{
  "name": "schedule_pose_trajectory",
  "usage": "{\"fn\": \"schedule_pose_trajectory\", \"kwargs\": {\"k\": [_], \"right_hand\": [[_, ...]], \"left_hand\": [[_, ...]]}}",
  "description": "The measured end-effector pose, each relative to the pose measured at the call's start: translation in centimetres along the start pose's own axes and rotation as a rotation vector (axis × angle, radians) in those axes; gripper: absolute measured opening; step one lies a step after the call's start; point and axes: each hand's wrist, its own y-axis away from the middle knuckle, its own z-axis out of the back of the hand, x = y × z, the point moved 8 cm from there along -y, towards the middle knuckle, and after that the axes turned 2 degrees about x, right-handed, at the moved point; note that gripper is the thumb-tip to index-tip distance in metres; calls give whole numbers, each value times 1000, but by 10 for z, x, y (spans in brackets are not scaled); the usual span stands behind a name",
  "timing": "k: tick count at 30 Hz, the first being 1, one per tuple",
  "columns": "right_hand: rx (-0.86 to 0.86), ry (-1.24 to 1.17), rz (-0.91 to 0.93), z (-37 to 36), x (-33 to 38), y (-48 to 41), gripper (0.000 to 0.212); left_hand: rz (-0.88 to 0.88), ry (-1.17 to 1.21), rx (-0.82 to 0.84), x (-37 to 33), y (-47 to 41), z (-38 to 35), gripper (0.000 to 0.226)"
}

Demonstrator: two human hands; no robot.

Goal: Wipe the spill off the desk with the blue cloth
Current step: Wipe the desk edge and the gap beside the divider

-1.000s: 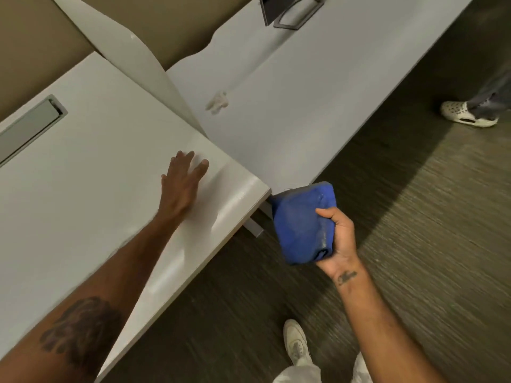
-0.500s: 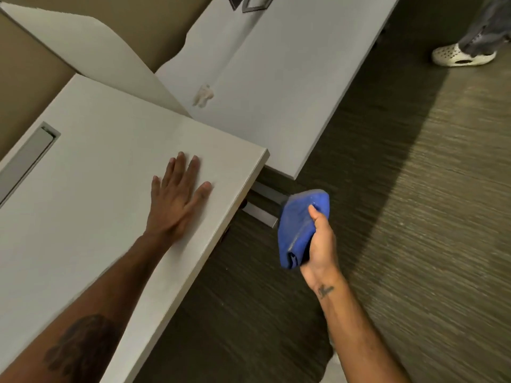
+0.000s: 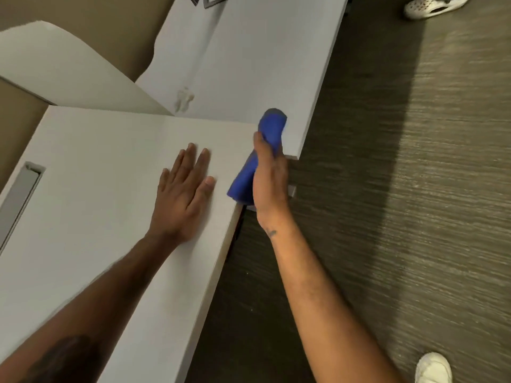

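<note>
Right now your left hand [image 3: 184,199] lies flat on the near white surface [image 3: 91,194], palm down, fingers spread and pointing away from you — nothing under it, nothing held. Your right hand [image 3: 266,178] has its grip wrapped tight around the blue cloth [image 3: 272,125], bunched into a long roll that sticks out above your thumb and hangs below your palm. That roll sits right at the corner where your surface ends and the far surface [image 3: 262,59] begins; its upper end overlaps the near edge of the far one, though whether it touches there you can't tell from this angle.

The spill [image 3: 184,100] is a small pale smear on the far surface, just beyond the seam between the two tops and close to the foot of the white divider panel [image 3: 63,76]. It lies up and to the left of the cloth — near, yet clearly apart from it, with bare white top between them.

On your left, a grey cable slot [image 3: 20,194] is cut into the near surface, well away from your flat hand. Below and to the right runs dark striped carpet [image 3: 401,189]. Your own white shoe [image 3: 434,369] shows at the bottom right corner, and another person's pale clog [image 3: 434,5] stands on the carpet at the top right, past the end of the far surface.
</note>
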Motion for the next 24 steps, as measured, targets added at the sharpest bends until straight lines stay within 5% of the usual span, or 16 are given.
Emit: {"fn": "schedule_pose_trajectory", "kwargs": {"k": [3,7,10,14,18,20,24], "right_hand": [[44,96,144,-17,-15,13,57],[26,-7,21,-5,-36,3,26],[-35,-18,-8,-9,-16,-23,34],[52,139,200,-13,-24,4,51],[27,46,119,3,-42,23,23],[-42,-36,32,2,-25,5,25],[-20,56,161,-11,-22,4,29]], "left_hand": [[-4,1,4,2,0,-1,60],[-16,0,-6,3,0,-1,60],[-28,-6,-9,4,-1,-2,60],[-33,1,-14,3,-2,0,61],[-42,-9,-21,5,-2,-1,61],[-45,-11,-17,6,-1,-2,60],[-32,-9,-15,6,-2,-1,60]]}}
